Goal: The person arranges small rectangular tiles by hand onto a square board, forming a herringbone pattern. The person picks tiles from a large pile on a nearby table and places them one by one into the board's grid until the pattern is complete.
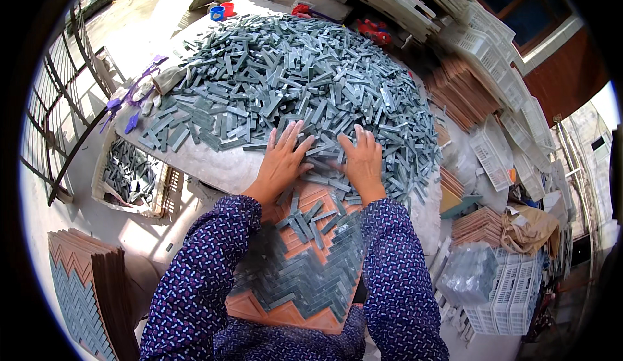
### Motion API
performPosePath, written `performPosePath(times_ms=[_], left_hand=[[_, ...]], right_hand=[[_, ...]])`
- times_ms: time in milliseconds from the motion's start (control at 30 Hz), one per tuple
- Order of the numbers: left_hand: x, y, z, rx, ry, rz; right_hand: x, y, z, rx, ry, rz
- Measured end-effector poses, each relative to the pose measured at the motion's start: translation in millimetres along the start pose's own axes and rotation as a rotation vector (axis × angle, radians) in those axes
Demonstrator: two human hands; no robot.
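Both hands lie flat on the near edge of a grey tile pile, just above an orange tray.

The left hand and right hand rest palm-down with fingers spread on loose strips, gripping nothing. The pile covers most of the table. The tray sits between the patterned sleeves, its lower part filled with strips in a herringbone, a few loose ones higher up. Left of the table a crate holds more strips; filled trays are stacked at lower left. White baskets stand at right.
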State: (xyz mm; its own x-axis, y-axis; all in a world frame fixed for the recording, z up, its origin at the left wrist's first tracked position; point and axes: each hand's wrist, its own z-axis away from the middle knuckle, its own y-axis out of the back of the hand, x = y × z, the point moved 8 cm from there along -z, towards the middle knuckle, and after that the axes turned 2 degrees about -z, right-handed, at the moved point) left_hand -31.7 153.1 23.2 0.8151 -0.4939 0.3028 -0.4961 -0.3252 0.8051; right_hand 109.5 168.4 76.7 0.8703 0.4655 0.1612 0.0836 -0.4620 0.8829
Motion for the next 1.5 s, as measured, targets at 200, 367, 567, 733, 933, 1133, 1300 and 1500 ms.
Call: performPosePath(times_ms=[200, 367, 567, 733, 933, 1133, 1300, 1500], left_hand=[[-17, 26, -21, 0.198, 0.27, 0.245], [-26, 55, 43, 0.168, 0.199, 0.279], [37, 47, 109, -0.142, 0.169, 0.314], [30, 27, 109, -0.194, 0.178, 0.305], [-2, 45, 100, -0.005, 0.429, 0.511], [-16, 61, 130, 0.006, 0.58, 0.457], [-4, 64, 162, 0.065, 0.536, 0.378], [1, 72, 179, 0.109, 0.554, 0.399]], right_hand=[[52, 31, 31, 0.28, -0.479, -0.028], [-7, 14, 87, -0.13, -0.229, -0.538], [-80, 18, 132, -0.305, -0.355, -0.539], [-79, 27, 111, -0.085, -0.31, -0.591], [-55, 29, 113, 0.081, -0.354, -0.611], [-102, 27, 123, -0.129, -0.256, -0.669], [-115, 14, 126, -0.16, -0.365, -0.544], [-110, -8, 137, -0.291, -0.659, -1.092]])
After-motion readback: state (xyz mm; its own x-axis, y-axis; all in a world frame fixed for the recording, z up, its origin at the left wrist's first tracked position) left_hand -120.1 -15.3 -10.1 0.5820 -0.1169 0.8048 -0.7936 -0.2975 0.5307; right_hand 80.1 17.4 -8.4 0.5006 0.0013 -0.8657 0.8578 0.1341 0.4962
